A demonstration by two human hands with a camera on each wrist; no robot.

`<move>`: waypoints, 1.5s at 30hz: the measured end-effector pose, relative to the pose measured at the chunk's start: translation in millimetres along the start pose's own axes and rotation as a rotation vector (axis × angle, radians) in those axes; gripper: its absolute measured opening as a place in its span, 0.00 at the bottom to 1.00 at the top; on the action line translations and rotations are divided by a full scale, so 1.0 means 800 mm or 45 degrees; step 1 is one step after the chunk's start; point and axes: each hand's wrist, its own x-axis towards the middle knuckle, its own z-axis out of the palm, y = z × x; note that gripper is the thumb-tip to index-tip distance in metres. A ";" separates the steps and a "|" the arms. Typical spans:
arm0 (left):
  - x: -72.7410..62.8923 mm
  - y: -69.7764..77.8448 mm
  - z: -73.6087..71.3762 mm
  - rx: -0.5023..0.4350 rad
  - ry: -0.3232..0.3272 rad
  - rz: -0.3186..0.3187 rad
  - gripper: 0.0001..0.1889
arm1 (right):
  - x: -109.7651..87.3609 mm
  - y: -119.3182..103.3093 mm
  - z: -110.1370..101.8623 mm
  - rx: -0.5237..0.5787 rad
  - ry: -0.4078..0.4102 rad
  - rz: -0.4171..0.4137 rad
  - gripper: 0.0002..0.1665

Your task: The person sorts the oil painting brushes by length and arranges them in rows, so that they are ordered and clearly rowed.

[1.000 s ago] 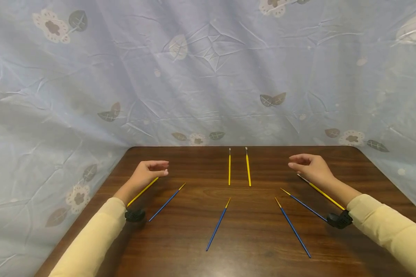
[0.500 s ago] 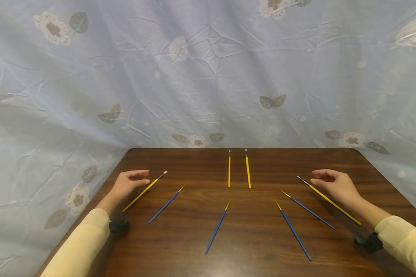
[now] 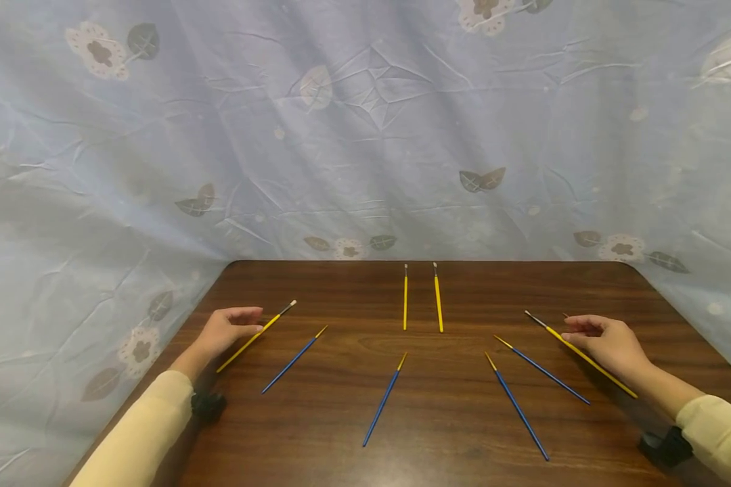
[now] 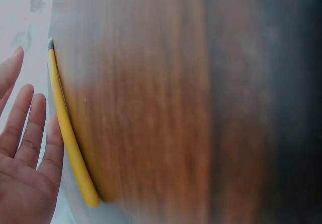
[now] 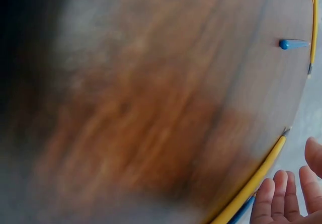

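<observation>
In the head view, my left hand [image 3: 224,333] hovers beside a yellow-handled paintbrush [image 3: 250,346] at the table's left. Its fingers are loosely extended, with no grip on the brush; the left wrist view shows spread fingers [image 4: 25,128] next to the yellow handle [image 4: 73,138]. My right hand [image 3: 612,346] is over another yellow paintbrush [image 3: 591,360] at the right, thumb apart from the relaxed fingers. The right wrist view shows these fingers [image 5: 276,196] beside the yellow handle [image 5: 256,178]. Whether either hand touches its brush is unclear. A thin tip [image 3: 565,315] peeks out behind the right fingers.
Two yellow paintbrushes [image 3: 405,304] [image 3: 438,304] lie upright in view at the table's back middle. Several blue paintbrushes [image 3: 294,360] [image 3: 385,399] [image 3: 516,406] [image 3: 545,370] fan out nearer me. A patterned cloth [image 3: 365,135] hangs behind the wooden table [image 3: 451,419].
Both hands have moved outward and back toward me, uncovering the bristle ends of the outer yellow paintbrushes. In the last half second, they shift only slightly. The brushes stay in place.
</observation>
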 end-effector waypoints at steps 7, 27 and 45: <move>0.000 0.007 0.005 0.008 -0.029 -0.028 0.26 | -0.003 0.003 0.001 0.021 -0.061 0.037 0.32; 0.008 0.006 0.011 0.098 -0.092 -0.161 0.24 | 0.003 0.007 0.002 0.173 -0.206 0.123 0.33; 0.007 0.010 0.014 0.160 -0.047 -0.175 0.20 | -0.001 0.006 0.002 0.093 -0.134 0.153 0.29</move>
